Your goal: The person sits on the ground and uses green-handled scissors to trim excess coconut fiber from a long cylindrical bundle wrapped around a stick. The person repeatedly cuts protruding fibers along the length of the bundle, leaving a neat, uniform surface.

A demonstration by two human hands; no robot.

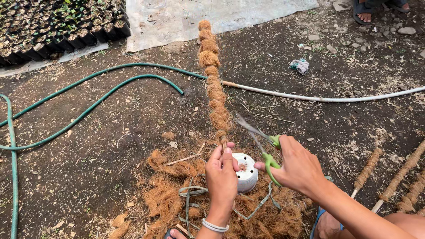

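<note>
The left hand [222, 175] is closed around the near end of a long pole [213, 84] wrapped in brown coir, pinching the bare stick where the wrapping stops, just above a white pot [246, 173]. Held this way, the pole lies out along the ground away from the person, kept steady at the end being worked on. The right hand [297, 167] grips green-handled scissors [261, 141], fingers through the loops, blades parted and pointing toward the pole's lower end, close to the loose fibre there, seemingly placed to trim it.

Below the hands lies a heap of coir [177, 194] with strips of green strap [195, 192] running through it, within easy reach. To the right, three more wrapped poles [398, 177] lie side by side on the soil [110, 146]. A green hose [88, 102] loops across the left, and a white pipe [318, 97] crosses behind the pole. Black seedling pots [57, 26] stand in rows at top left beside a pale sheet [199, 17]. Another person's sandalled feet [364, 11] show at the top right.
</note>
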